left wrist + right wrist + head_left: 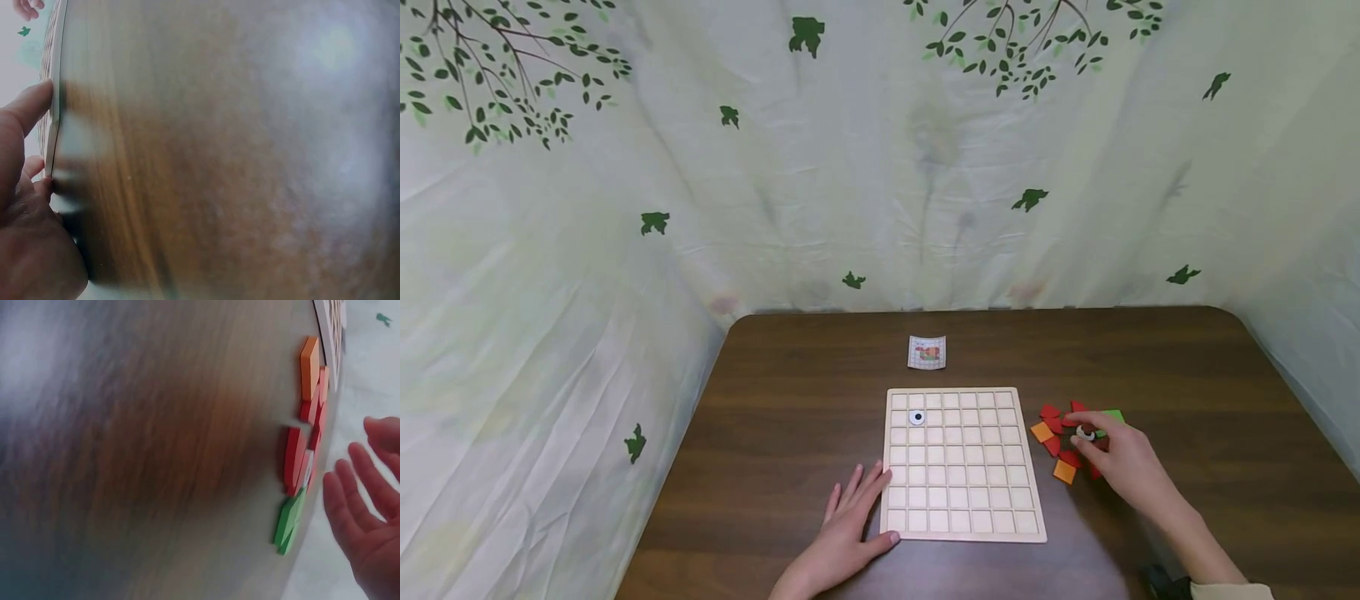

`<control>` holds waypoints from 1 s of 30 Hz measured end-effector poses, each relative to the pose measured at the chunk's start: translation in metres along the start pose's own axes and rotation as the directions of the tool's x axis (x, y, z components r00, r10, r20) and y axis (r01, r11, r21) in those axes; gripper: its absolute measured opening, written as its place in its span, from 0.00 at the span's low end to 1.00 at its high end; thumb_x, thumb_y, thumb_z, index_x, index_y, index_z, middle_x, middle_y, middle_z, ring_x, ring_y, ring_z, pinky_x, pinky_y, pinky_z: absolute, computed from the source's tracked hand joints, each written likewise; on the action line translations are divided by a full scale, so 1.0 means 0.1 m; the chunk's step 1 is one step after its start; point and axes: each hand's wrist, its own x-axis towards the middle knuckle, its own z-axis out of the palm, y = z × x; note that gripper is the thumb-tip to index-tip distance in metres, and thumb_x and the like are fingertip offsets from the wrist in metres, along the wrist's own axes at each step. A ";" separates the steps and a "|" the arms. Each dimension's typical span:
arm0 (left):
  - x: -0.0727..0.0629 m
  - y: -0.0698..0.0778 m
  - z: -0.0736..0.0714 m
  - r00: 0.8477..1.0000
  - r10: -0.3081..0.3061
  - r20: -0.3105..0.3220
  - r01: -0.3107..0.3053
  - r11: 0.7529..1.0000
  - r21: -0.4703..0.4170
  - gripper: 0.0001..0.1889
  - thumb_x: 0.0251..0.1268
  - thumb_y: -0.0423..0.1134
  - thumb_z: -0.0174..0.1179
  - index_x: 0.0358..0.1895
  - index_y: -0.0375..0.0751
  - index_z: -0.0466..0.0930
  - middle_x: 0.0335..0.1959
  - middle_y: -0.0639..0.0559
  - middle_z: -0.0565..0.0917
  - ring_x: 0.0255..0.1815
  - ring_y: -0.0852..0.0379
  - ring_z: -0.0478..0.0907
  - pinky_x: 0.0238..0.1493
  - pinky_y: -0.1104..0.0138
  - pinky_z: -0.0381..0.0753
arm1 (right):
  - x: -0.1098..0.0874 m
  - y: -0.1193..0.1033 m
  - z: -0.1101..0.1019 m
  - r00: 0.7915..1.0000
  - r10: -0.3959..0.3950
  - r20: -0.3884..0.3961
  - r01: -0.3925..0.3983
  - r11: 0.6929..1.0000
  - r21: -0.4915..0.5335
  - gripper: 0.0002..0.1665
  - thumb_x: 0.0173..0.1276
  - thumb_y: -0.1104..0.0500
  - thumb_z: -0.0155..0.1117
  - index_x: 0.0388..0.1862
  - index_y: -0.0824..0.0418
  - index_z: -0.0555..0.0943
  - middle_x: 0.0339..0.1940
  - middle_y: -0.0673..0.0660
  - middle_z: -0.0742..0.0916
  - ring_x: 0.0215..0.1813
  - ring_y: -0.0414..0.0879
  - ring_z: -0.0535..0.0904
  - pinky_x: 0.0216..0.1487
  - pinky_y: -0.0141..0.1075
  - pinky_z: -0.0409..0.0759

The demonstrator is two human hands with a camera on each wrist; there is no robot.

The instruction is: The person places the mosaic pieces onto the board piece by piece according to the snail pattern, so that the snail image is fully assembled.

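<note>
A pale wooden board [963,465] with a grid of square cells lies on the table. My left hand [848,533] rests at its lower left, fingertips on the left edge and thumb near the front corner; the left wrist view has the thumb [34,103] against the board's rim. One white tile with a dark eye-like dot [917,417] sits in an upper left cell. Over a loose pile to the right, my right hand [1122,460] hovers with thumb and index finger apart above a white-and-dark piece [1086,432]. In the right wrist view its fingers [340,494] are spread and nothing shows between them.
The pile holds several red pieces [1052,446], orange squares [1064,472] and green pieces [289,522]. A small card with a coloured grid picture [927,353] lies behind the board. A leaf-printed curtain [850,167] hangs behind the brown table [775,417].
</note>
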 end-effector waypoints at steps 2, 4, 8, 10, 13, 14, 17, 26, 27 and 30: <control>0.00 0.00 0.00 1.000 0.000 0.001 0.000 1.000 0.004 0.40 0.64 0.52 0.64 0.77 0.47 0.57 0.79 0.47 0.53 0.79 0.40 0.41 0.68 0.39 0.33 | 0.00 0.03 -0.02 0.999 0.046 0.015 -0.045 0.999 -0.022 0.19 0.66 0.61 0.69 0.55 0.58 0.82 0.43 0.57 0.84 0.35 0.48 0.82 0.30 0.38 0.78; 0.00 -0.01 0.01 1.000 0.001 0.001 -0.001 1.000 0.008 0.41 0.64 0.52 0.64 0.77 0.47 0.57 0.79 0.47 0.53 0.79 0.40 0.41 0.69 0.39 0.33 | 0.00 0.05 -0.03 0.996 0.082 0.028 -0.080 0.996 -0.046 0.20 0.66 0.61 0.68 0.57 0.58 0.81 0.42 0.58 0.85 0.35 0.49 0.82 0.28 0.39 0.76; -0.01 -0.02 0.01 1.000 0.002 0.001 -0.002 1.000 0.012 0.41 0.65 0.53 0.63 0.77 0.48 0.57 0.79 0.48 0.53 0.79 0.40 0.40 0.69 0.40 0.33 | 0.00 0.09 -0.04 0.992 0.120 0.033 -0.116 0.989 -0.090 0.22 0.65 0.61 0.69 0.58 0.61 0.80 0.41 0.60 0.86 0.33 0.50 0.80 0.26 0.39 0.72; -0.01 -0.02 0.01 1.000 0.004 0.000 -0.004 1.000 0.011 0.40 0.65 0.53 0.63 0.77 0.48 0.57 0.79 0.48 0.53 0.79 0.40 0.40 0.69 0.40 0.33 | 0.01 0.10 -0.03 0.992 0.124 0.030 -0.121 0.988 -0.099 0.23 0.64 0.61 0.69 0.58 0.62 0.80 0.41 0.61 0.86 0.33 0.50 0.80 0.26 0.39 0.72; 0.00 -0.02 0.01 1.000 0.004 0.000 -0.004 1.000 0.008 0.40 0.65 0.53 0.63 0.77 0.48 0.56 0.79 0.48 0.52 0.79 0.40 0.40 0.69 0.40 0.33 | 0.03 0.11 -0.04 0.991 0.127 0.035 -0.122 0.987 -0.105 0.22 0.64 0.61 0.69 0.57 0.63 0.80 0.42 0.61 0.86 0.36 0.52 0.81 0.28 0.40 0.73; 0.00 -0.02 0.01 1.000 0.004 0.000 -0.004 1.000 0.007 0.40 0.65 0.53 0.63 0.77 0.48 0.56 0.79 0.48 0.53 0.79 0.40 0.40 0.69 0.40 0.33 | 0.04 0.11 -0.04 0.991 0.129 0.040 -0.124 0.987 -0.106 0.22 0.65 0.61 0.69 0.57 0.63 0.80 0.42 0.61 0.86 0.37 0.53 0.81 0.28 0.40 0.74; 0.00 -0.01 0.01 1.000 0.003 0.000 -0.003 1.000 0.007 0.40 0.65 0.53 0.63 0.77 0.48 0.56 0.79 0.48 0.53 0.79 0.40 0.40 0.69 0.40 0.33 | 0.06 0.12 -0.04 0.988 0.140 0.061 -0.133 0.986 -0.099 0.22 0.65 0.62 0.69 0.57 0.64 0.80 0.43 0.61 0.85 0.39 0.53 0.80 0.29 0.39 0.74; 0.01 -0.01 0.02 1.000 -0.004 -0.003 0.004 1.000 0.024 0.40 0.65 0.53 0.63 0.77 0.48 0.57 0.79 0.48 0.53 0.79 0.41 0.41 0.69 0.40 0.34 | 0.10 0.15 -0.03 0.984 0.147 0.104 -0.141 0.988 -0.062 0.20 0.61 0.66 0.71 0.53 0.66 0.81 0.40 0.59 0.84 0.37 0.51 0.81 0.31 0.41 0.81; 0.01 -0.02 0.02 1.000 -0.005 -0.003 0.006 1.000 0.025 0.40 0.65 0.53 0.63 0.77 0.48 0.57 0.79 0.48 0.53 0.79 0.41 0.41 0.69 0.40 0.34 | 0.11 0.15 -0.02 0.984 0.148 0.103 -0.142 0.988 -0.063 0.20 0.60 0.67 0.71 0.52 0.66 0.81 0.40 0.59 0.84 0.37 0.51 0.81 0.32 0.42 0.82; 0.01 -0.02 0.03 1.000 -0.002 -0.011 0.002 1.000 0.030 0.40 0.65 0.53 0.63 0.77 0.48 0.57 0.79 0.48 0.53 0.79 0.41 0.41 0.69 0.39 0.35 | 0.12 0.16 0.00 0.984 0.144 0.101 -0.138 0.988 -0.066 0.19 0.59 0.67 0.72 0.50 0.66 0.82 0.39 0.58 0.84 0.38 0.50 0.80 0.36 0.45 0.83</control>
